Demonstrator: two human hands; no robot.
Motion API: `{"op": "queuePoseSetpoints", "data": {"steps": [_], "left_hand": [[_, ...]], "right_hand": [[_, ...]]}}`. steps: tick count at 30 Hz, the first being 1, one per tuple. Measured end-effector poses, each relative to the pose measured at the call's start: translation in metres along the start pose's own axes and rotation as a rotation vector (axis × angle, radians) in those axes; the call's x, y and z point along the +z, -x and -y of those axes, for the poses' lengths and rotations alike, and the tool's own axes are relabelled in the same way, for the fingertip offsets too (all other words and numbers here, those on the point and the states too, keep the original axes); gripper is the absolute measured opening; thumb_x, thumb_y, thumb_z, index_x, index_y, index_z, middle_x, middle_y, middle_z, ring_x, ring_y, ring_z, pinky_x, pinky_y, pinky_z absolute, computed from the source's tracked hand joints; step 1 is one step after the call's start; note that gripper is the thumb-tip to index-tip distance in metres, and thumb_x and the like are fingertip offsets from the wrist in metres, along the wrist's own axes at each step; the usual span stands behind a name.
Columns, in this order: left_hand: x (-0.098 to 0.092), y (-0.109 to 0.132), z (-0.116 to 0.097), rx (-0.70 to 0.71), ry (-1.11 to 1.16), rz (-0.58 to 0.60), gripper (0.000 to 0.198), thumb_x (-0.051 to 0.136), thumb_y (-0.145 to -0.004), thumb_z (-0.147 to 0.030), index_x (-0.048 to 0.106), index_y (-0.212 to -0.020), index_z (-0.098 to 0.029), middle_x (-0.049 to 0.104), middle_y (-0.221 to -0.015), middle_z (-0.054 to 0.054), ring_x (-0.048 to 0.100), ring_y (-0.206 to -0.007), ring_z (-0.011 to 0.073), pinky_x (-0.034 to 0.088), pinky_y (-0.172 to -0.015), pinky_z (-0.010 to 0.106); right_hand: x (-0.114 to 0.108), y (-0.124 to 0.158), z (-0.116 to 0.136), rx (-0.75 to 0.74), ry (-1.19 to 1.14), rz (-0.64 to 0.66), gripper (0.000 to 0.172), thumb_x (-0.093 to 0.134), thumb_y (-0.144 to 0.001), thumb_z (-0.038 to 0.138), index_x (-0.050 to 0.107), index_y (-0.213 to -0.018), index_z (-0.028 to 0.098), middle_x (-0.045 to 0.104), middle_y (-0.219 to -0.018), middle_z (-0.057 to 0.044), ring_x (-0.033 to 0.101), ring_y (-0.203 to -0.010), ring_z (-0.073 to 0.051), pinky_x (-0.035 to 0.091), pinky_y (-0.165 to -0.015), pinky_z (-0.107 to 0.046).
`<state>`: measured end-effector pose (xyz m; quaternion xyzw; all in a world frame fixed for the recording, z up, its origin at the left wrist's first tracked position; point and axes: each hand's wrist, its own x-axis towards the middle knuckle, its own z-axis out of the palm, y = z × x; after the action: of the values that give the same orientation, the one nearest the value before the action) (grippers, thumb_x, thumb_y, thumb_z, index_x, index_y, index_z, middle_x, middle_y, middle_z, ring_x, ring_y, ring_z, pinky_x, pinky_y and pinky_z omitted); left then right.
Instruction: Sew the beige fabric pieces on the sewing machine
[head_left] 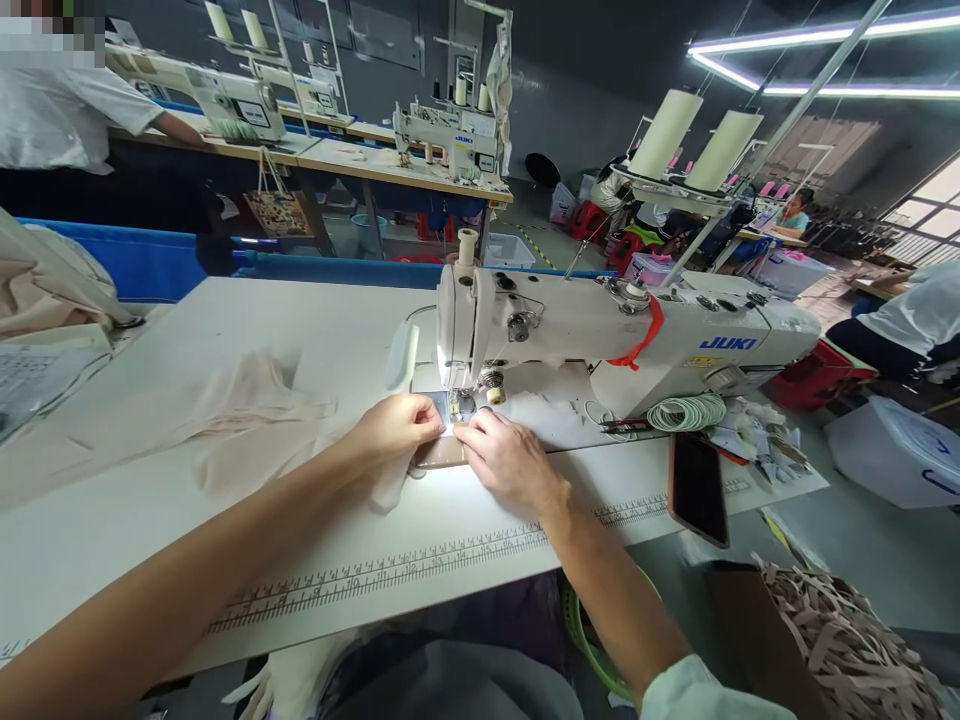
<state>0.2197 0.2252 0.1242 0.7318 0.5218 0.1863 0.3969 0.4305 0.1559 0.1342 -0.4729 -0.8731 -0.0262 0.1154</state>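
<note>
Cloth [259, 425], thin, beige & crumpled, is spread on smooth white tabletop [322, 315]; L hand [397, 430] & R hand [510, 460] are curled nr hard-cased sewing m/c [555, 315]; finger gap/hold can't be told.

Black-screened phone in brownish case [697, 490] lying at the right of the white desk [337, 312], near end poking over the front edge. Behind it: pale-green coiled cord [686, 412]; just right of that, loose pile of pale scraps [769, 440]. Lower right: brown open box [754, 630] heaped with beige fabric strips [862, 640]. Lime-green round rim [600, 655] below the desk, mostly hidden. White translucent lidded plastic bin [892, 450] on the floor, far right. Back row: white JUKI machine [450, 140]; patterned tote bag [279, 210] hanging left of it; co-worker in white top [52, 115], upper left.
</note>
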Motion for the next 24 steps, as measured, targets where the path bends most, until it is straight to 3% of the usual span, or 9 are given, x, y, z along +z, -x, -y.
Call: {"op": "queuePoseSetpoints", "data": {"steps": [6,9,11,13,16,19,24], "left_hand": [[-0.003,0.002,-0.011,-0.022,-0.091,0.017,0.021,0.06,-0.076,-0.042,0.058,-0.069,-0.022,0.07,-0.069,0.003,0.067,-0.069,0.0226,0.05,-0.062,0.032],[-0.006,0.006,-0.016,0.017,-0.302,-0.04,0.02,0.059,-0.084,-0.04,0.063,-0.077,-0.022,0.073,-0.081,0.004,0.068,-0.077,0.0249,0.05,-0.065,0.034],[-0.006,0.012,-0.016,0.186,-0.518,-0.157,0.019,0.057,-0.09,-0.035,0.067,-0.085,-0.02,0.074,-0.093,0.008,0.068,-0.085,0.0277,0.051,-0.067,0.037],[-0.001,0.02,-0.012,0.453,-0.674,-0.245,0.024,0.048,-0.097,-0.026,0.07,-0.09,-0.018,0.074,-0.101,0.012,0.068,-0.092,0.0285,0.054,-0.073,0.039],[0.012,0.034,-0.001,0.75,-0.728,-0.274,0.036,0.035,-0.102,-0.014,0.071,-0.097,-0.014,0.073,-0.108,0.014,0.067,-0.098,0.0263,0.058,-0.084,0.039],[0.023,0.044,0.009,0.834,-0.728,-0.322,0.033,0.038,-0.099,-0.01,0.07,-0.107,-0.01,0.073,-0.112,0.016,0.067,-0.1,0.0254,0.061,-0.087,0.036],[0.026,0.048,0.014,0.841,-0.751,-0.31,0.031,0.044,-0.094,-0.007,0.071,-0.109,-0.008,0.073,-0.107,0.015,0.068,-0.096,0.0252,0.063,-0.084,0.035]], "right_hand": [[0.005,-0.002,0.001,-0.052,0.007,0.007,0.025,0.051,-0.099,0.015,0.071,-0.112,0.02,0.063,-0.104,-0.008,0.053,-0.086,-0.02,0.039,-0.064,-0.033],[0.005,-0.004,0.004,-0.071,0.072,0.026,0.023,0.052,-0.098,0.014,0.071,-0.11,0.018,0.065,-0.104,-0.009,0.053,-0.087,-0.022,0.039,-0.068,-0.035],[0.005,-0.005,0.006,-0.081,0.12,0.031,0.021,0.052,-0.099,0.015,0.071,-0.107,0.017,0.066,-0.103,-0.01,0.053,-0.087,-0.023,0.039,-0.069,-0.037],[0.006,-0.006,0.007,-0.085,0.137,0.03,0.02,0.051,-0.1,0.015,0.07,-0.104,0.017,0.066,-0.103,-0.01,0.053,-0.086,-0.023,0.038,-0.07,-0.037],[0.007,-0.007,0.007,-0.081,0.12,0.02,0.02,0.05,-0.101,0.017,0.07,-0.104,0.017,0.066,-0.1,-0.01,0.052,-0.086,-0.023,0.038,-0.071,-0.037],[0.008,-0.006,0.005,-0.087,0.091,0.006,0.023,0.049,-0.101,0.017,0.071,-0.106,0.016,0.066,-0.101,-0.011,0.052,-0.087,-0.024,0.039,-0.074,-0.037],[0.006,-0.004,0.004,-0.069,0.059,0.02,0.026,0.05,-0.099,0.013,0.073,-0.109,0.018,0.066,-0.103,-0.01,0.054,-0.088,-0.023,0.041,-0.076,-0.036]]}}
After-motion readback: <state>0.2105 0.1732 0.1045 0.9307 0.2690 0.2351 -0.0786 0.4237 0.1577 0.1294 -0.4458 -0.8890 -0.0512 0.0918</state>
